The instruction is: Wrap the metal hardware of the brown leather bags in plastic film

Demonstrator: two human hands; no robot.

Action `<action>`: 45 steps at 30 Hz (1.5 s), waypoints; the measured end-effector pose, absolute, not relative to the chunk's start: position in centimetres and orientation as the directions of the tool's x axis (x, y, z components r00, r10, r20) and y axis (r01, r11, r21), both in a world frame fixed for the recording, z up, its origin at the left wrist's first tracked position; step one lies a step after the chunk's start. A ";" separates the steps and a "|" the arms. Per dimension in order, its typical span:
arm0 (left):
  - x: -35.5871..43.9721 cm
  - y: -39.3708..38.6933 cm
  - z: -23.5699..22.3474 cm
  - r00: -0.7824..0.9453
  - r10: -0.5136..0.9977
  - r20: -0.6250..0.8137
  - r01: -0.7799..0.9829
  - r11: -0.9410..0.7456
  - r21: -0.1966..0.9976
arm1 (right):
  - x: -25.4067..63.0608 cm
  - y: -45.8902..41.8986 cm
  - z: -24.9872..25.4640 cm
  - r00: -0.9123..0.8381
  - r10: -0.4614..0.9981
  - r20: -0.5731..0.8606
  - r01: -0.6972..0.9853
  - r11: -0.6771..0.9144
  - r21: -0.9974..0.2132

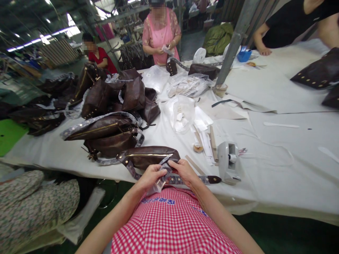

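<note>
A brown leather handbag [148, 157] with a gold zipper lies at the table's front edge, right before me. My left hand [153, 175] pinches a piece of clear plastic film [159, 184] just in front of the bag. Close beside it, my right hand [182, 169] has its fingers closed on the same film. The bag's studded strap [194, 179] runs under my right hand to a dark pointed end, and plastic covers part of it. Whether the film is fixed to the strap is hidden by my fingers.
Brown handbags [111, 137] are piled on the left. A tape dispenser [229, 162] stands right of my hands, near paper strips [205, 141] and plastic bags [181, 113]. A metal post [233, 46] rises from the table [291, 158]. Several co-workers [161, 35] are around it.
</note>
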State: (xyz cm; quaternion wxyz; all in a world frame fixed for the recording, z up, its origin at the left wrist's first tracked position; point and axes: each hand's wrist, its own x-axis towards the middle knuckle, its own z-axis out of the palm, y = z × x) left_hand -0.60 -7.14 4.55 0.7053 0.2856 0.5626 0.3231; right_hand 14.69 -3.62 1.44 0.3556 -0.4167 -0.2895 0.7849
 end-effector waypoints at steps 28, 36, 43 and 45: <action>0.7 -6.1 5.4 0.239 0.788 -0.568 -0.028 0.590 0.807 | 17.6 -7.8 1.3 -0.168 0.981 -0.102 -0.025 -0.107 -0.994; 0.6 -6.5 5.5 0.199 0.837 -0.510 -0.025 0.524 0.851 | 17.0 -8.0 2.3 -0.133 0.989 0.070 0.113 0.085 -0.990; 0.4 -6.9 5.1 0.205 0.843 -0.497 -0.014 0.511 0.860 | 16.8 -8.4 2.4 -0.119 0.964 0.238 0.277 0.262 -0.924; 0.3 -7.0 4.9 0.204 0.847 -0.491 -0.015 0.504 0.864 | 16.8 -8.5 2.3 -0.121 0.956 0.267 0.305 0.291 -0.907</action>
